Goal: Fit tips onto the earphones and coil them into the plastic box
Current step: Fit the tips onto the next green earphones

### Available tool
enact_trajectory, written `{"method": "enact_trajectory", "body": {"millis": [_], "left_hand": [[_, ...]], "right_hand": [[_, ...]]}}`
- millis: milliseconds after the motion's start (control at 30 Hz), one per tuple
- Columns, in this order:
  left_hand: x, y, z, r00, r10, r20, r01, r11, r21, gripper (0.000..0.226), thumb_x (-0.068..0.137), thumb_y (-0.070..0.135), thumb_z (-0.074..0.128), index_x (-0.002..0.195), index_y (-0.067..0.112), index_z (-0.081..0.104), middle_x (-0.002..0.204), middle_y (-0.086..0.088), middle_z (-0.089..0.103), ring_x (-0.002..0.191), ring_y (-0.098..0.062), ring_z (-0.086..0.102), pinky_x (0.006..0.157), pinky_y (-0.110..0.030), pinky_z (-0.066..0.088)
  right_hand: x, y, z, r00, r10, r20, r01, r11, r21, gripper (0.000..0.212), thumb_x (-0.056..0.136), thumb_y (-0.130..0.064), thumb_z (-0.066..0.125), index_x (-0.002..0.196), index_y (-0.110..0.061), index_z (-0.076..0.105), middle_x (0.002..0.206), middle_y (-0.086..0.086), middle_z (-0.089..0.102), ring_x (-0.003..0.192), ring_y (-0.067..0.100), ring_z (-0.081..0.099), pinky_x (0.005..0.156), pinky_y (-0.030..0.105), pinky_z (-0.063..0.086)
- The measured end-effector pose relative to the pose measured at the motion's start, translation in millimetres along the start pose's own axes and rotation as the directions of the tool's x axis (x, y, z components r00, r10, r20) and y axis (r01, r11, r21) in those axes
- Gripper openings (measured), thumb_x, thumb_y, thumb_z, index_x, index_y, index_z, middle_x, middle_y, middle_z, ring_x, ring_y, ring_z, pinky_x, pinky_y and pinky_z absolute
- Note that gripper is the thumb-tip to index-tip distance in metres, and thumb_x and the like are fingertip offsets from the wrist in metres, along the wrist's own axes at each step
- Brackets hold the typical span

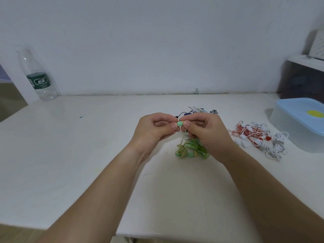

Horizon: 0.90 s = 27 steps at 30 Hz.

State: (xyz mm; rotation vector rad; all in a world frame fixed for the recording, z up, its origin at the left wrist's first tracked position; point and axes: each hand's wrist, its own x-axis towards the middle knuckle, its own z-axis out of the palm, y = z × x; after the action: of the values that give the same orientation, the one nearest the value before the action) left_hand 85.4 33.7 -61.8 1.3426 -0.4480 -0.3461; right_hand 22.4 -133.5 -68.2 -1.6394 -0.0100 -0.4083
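Green earbud (pixel 179 124) pinched between left hand (pixel 156 129) and right hand (pixel 203 132), raised above table (pixel 87 146). Cord (pixel 194 148) is trailed down to green bundle. Judged light, small, slippery; tip soft; cord limp, tangle-prone. Best gripped at hard earbud body. Plastic box (pixel 298 127) is seen far right.

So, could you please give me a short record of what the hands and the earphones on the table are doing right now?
left hand: pinches the green earbud from its side
right hand: pinches the same earbud from the other side
green bundle: lies on the table below the hands, with a cable running up towards the earbud
red and white pile: on the table, right of the hands
dark earphones: behind the hands
plastic box: far right, blue top
water bottle: upright, far left
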Motion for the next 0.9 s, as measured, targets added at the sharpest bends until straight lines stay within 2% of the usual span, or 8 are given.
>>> {"method": "enact_trajectory", "body": {"millis": [100, 267, 400, 567, 667, 800, 900], "left_hand": [[0, 0, 1, 1.0, 0.002, 0.007, -0.002, 1.0, -0.006, 0.015, 0.086, -0.006, 0.068, 0.09, 0.008, 0.073, 0.085, -0.016, 0.073, 0.081, -0.021, 0.072, 0.079, -0.025, 0.058], [1, -1, -2, 0.999, -0.034, 0.017, 0.033, 0.999, 0.031, 0.012, 0.089, 0.0, 0.069, 0.096, 0.009, 0.073, 0.085, -0.012, 0.071, 0.077, -0.018, 0.07, 0.072, -0.023, 0.057], [1, 0, -3, 0.995, -0.072, 0.074, 0.074, 0.997, -0.028, 0.014, 0.092, 0.0, 0.064, 0.102, 0.005, 0.073, 0.09, -0.014, 0.075, 0.08, -0.017, 0.072, 0.074, -0.021, 0.058], [2, -1, -2, 0.996, -0.071, 0.059, 0.074, 0.997, -0.038, 0.013, 0.093, 0.003, 0.063, 0.1, 0.007, 0.073, 0.09, -0.014, 0.075, 0.079, -0.016, 0.072, 0.072, -0.021, 0.058], [1, -2, -2, 0.999, -0.03, 0.034, 0.027, 0.996, 0.084, 0.01, 0.095, 0.007, 0.064, 0.1, 0.009, 0.073, 0.087, -0.011, 0.074, 0.075, -0.016, 0.069, 0.067, -0.023, 0.057], [0, -1, -2, 0.994, 0.111, -0.014, -0.1, 0.938, 0.331, 0.007, 0.094, 0.012, 0.066, 0.093, 0.012, 0.073, 0.076, -0.003, 0.072, 0.067, -0.012, 0.063, 0.058, -0.023, 0.051], [2, 7, -7, 0.966, 0.205, -0.159, -0.139, 0.926, 0.351, 0.005, 0.092, 0.012, 0.068, 0.09, 0.01, 0.072, 0.072, -0.004, 0.072, 0.06, -0.008, 0.061, 0.054, -0.019, 0.046]], "right_hand": [[1, -1, 1, 0.998, -0.052, -0.043, 0.05, 0.997, -0.054, 0.015, 0.091, -0.001, 0.067, 0.093, -0.012, 0.076, 0.076, 0.015, 0.073, 0.067, 0.018, 0.062, 0.061, 0.024, 0.049], [0, -1, 1, 0.998, -0.054, -0.041, 0.051, 0.996, -0.073, 0.013, 0.091, 0.001, 0.067, 0.096, -0.007, 0.076, 0.074, 0.008, 0.073, 0.063, 0.008, 0.063, 0.061, 0.018, 0.048], [0, -1, 1, 0.997, -0.059, -0.046, 0.055, 0.995, -0.086, 0.014, 0.091, 0.0, 0.067, 0.096, -0.009, 0.076, 0.079, 0.013, 0.074, 0.067, 0.009, 0.065, 0.061, 0.019, 0.049], [-1, -4, 2, 0.998, -0.057, -0.04, 0.053, 0.993, -0.102, 0.013, 0.091, 0.0, 0.066, 0.098, -0.007, 0.075, 0.082, 0.017, 0.074, 0.063, 0.007, 0.062, 0.06, 0.017, 0.047], [-3, -6, 3, 0.999, -0.042, -0.017, 0.04, 0.993, -0.115, 0.012, 0.093, -0.002, 0.065, 0.099, -0.005, 0.074, 0.08, 0.014, 0.073, 0.064, 0.006, 0.063, 0.059, 0.017, 0.047], [-2, -9, 3, 0.998, -0.032, -0.045, 0.026, 0.991, -0.134, 0.012, 0.093, -0.003, 0.064, 0.097, -0.007, 0.075, 0.078, 0.015, 0.073, 0.061, 0.006, 0.06, 0.059, 0.018, 0.047], [-3, -13, 2, 0.995, -0.004, -0.103, -0.006, 0.996, -0.093, 0.012, 0.095, -0.004, 0.063, 0.1, -0.006, 0.073, 0.08, 0.015, 0.072, 0.058, 0.005, 0.059, 0.054, 0.017, 0.048]]}}
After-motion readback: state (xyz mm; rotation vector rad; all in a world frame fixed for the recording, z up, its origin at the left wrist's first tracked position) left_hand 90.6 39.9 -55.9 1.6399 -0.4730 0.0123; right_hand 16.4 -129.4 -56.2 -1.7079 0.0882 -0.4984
